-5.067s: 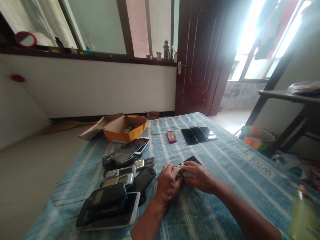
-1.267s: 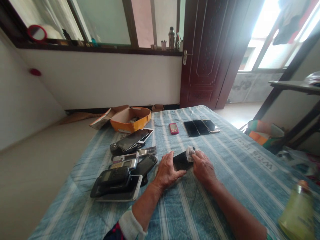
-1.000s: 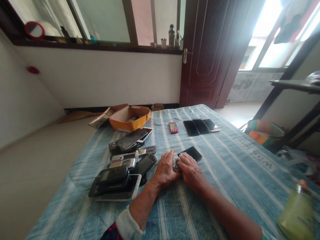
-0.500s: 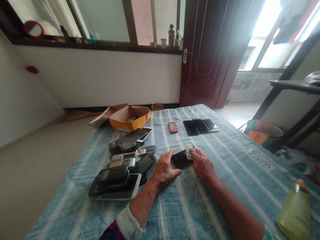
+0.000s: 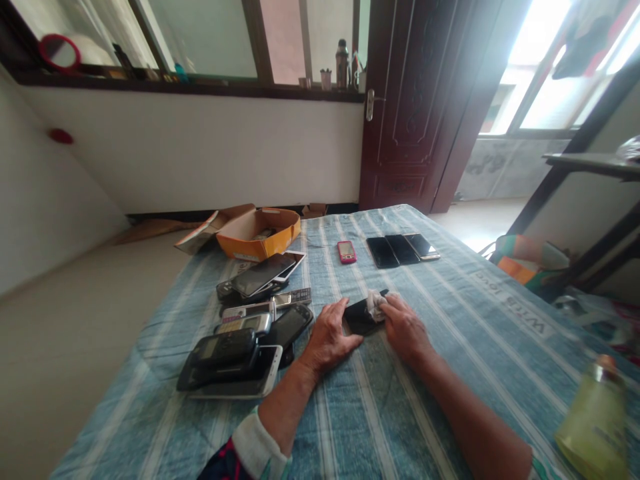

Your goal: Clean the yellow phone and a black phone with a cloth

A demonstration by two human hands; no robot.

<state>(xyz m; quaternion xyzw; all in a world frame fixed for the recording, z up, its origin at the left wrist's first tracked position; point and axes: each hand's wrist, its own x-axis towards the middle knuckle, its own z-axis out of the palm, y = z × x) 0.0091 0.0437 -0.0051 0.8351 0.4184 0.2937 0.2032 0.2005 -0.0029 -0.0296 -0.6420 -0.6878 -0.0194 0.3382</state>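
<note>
A black smartphone lies flat on the striped blue cloth, between my two hands. My left hand grips its left end, with the thumb along the near edge and the fingers at the far side. Pinched in my right hand is a crumpled white tissue, pressed on the right part of the dark screen. The tissue and the right fingers hide some of the phone's right end.
Several old phones are piled left of my left hand. An orange box stands open behind them. Beyond my hands lie a pink phone and three dark phones side by side. A yellowish bottle is at the near right.
The tissue in my right hand has shifted slightly left across the screen. My left hand stays on the phone's left end. The whole view has shifted a little.
</note>
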